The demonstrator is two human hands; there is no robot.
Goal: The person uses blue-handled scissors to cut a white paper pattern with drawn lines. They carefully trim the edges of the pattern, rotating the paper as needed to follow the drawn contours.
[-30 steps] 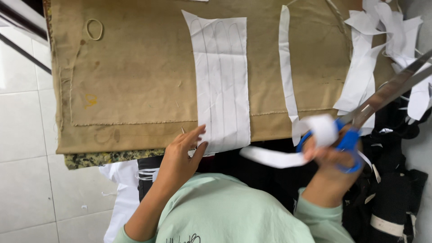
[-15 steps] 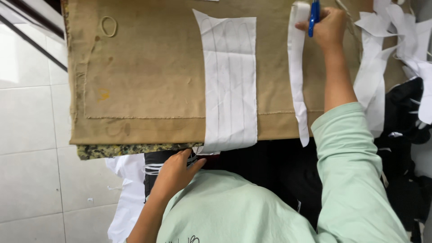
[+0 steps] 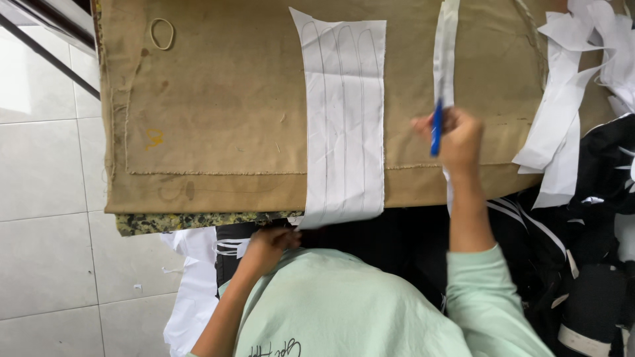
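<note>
Paper strip being laid down beside the lined sheet.
Right hand (image 3: 460, 135) is clenched on blue-handled scissors (image 3: 436, 129) over the paper strip (image 3: 446, 49); left hand (image 3: 268, 246), fingers curled, holds nothing near the lined sheet (image 3: 344, 112); the strip is next to be released flat on the bench (image 3: 218, 125).

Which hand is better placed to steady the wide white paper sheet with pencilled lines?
Probably left. The left hand sits at the wide white lined paper sheet's overhanging near end, apparently empty. The right hand grips a blue-handled tool over the narrow white paper strip.

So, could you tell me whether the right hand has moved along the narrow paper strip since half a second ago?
Yes. The right hand, gripping a blue-handled tool, has come back along the narrow paper strip from the table's far side towards the near edge of the brown cloth.
</note>
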